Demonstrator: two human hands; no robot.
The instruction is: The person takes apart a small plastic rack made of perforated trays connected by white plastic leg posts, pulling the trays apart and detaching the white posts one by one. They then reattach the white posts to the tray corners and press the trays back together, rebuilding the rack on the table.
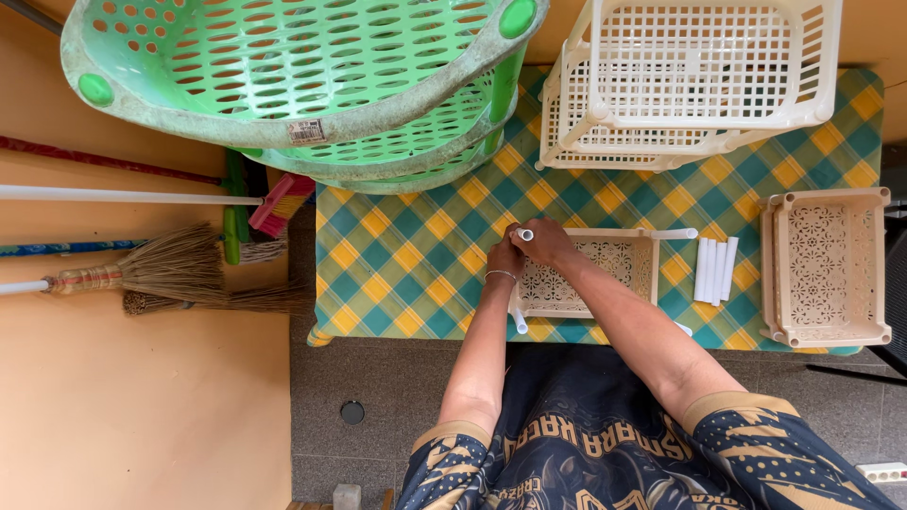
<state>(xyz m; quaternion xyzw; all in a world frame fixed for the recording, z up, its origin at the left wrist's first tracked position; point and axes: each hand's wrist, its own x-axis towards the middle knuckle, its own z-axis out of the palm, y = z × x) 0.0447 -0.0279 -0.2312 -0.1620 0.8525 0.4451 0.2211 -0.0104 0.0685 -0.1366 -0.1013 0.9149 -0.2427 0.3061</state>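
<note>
- We are working at the near-left corner of a beige tray point(588, 274) that is lying flat on the checked surface point(416, 255), just in front of us.
- Our left hand point(504, 258) is closing around a white tube point(525, 234) standing upright at that corner; our right hand point(545, 241) is clamping onto the same tube from the other side, so both hands are together, touching.
- To do this well, we judge that we should be keeping the tube plumb over the corner socket and pressing straight down, since a tilt could make it bind or crack the thin plastic.
- One hand is best bracing the tray rim while the other is pushing, as the cloth underneath looks likely to slide.
- Another tube point(675, 233) is sitting at the far-right corner; whether it is fully seated we cannot tell.
- Spare tubes point(715, 270) are lying side by side to the right, smooth, round and hollow.
- The tray is rigid moulded plastic with a lacy pierced floor; a matching stack point(829, 267) is resting further right.
- Beyond, a cream rack point(699, 76) with square grid holes and green baskets point(293, 76), rounded and scuffed, are standing.
- Brooms point(161, 274) with coarse fibres are lying left.
</note>
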